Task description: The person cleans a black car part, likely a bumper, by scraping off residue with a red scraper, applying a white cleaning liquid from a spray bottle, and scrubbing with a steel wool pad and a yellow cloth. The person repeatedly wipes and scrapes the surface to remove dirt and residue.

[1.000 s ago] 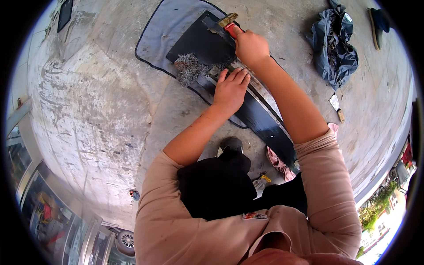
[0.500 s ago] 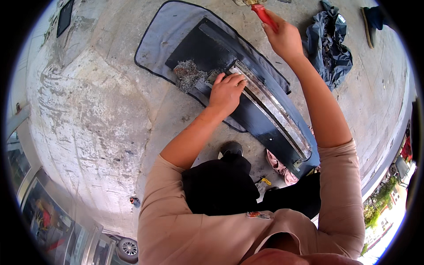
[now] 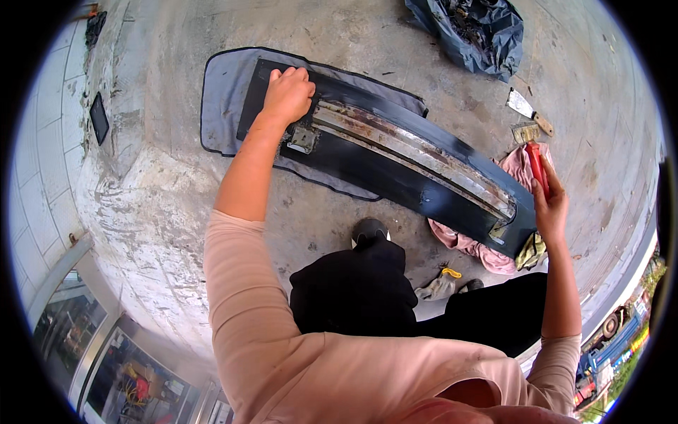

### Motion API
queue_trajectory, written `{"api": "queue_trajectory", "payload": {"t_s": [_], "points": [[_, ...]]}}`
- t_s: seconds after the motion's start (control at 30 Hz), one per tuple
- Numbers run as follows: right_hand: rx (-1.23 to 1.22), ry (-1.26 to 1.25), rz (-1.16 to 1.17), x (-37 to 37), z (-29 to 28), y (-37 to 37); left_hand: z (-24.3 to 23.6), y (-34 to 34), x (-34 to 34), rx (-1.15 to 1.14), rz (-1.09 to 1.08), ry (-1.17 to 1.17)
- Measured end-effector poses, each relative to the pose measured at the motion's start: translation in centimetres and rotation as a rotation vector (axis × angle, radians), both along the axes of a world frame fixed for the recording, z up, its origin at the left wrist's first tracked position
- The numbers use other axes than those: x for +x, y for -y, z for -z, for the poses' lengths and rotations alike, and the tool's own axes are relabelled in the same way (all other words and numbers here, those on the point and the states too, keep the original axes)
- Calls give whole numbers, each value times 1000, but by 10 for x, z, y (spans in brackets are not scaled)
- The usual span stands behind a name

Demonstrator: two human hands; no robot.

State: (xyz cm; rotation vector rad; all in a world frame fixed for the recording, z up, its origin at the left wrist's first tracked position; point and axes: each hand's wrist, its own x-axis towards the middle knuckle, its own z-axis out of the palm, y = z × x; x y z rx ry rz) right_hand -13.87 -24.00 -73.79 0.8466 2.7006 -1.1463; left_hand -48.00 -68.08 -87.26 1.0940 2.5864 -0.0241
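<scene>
A long black panel (image 3: 378, 169) lies slantwise in front of me, with a scuffed, rust-marked metal rail (image 3: 424, 159) along its middle. My left hand (image 3: 289, 95) rests at its far left end, fingers curled over the raised far border; their tips are hidden. In my right hand (image 3: 552, 201) is a brush, gripped by its red handle (image 3: 537, 166), beyond the panel's right end. The brush's pale bristles (image 3: 525, 133) point away from me. A bare metal patch (image 3: 304, 139) shows beside the rail's left end.
Under the panel lies a grey mat (image 3: 222, 99). Pink cloth (image 3: 470, 247) and a striped cloth (image 3: 531, 252) lie around its right end. A scraper (image 3: 530, 112), a dark plastic bag (image 3: 480, 35), a work glove (image 3: 439, 284) and a dark flat device (image 3: 99, 119) are on the floor.
My left hand has moved from the rail to the panel's far left end. My right hand has brought the brush nearer. The grey steel-wool-like clump no longer shows. The view has shifted.
</scene>
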Motion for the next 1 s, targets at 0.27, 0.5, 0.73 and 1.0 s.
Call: {"api": "queue_trajectory", "payload": {"t_s": [0.27,0.5,0.73,1.0], "points": [[-57,-162,159,93,-39,-51,-112,-129,19,186,1,583],[-81,-252,295,133,-79,-76,-232,-277,71,424,130,1152],[-201,-317,534,187,-105,-104,-287,-368,101,871,311,1482],[-264,-395,598,223,-122,-111,-352,-396,102,1243,289,1272]]}}
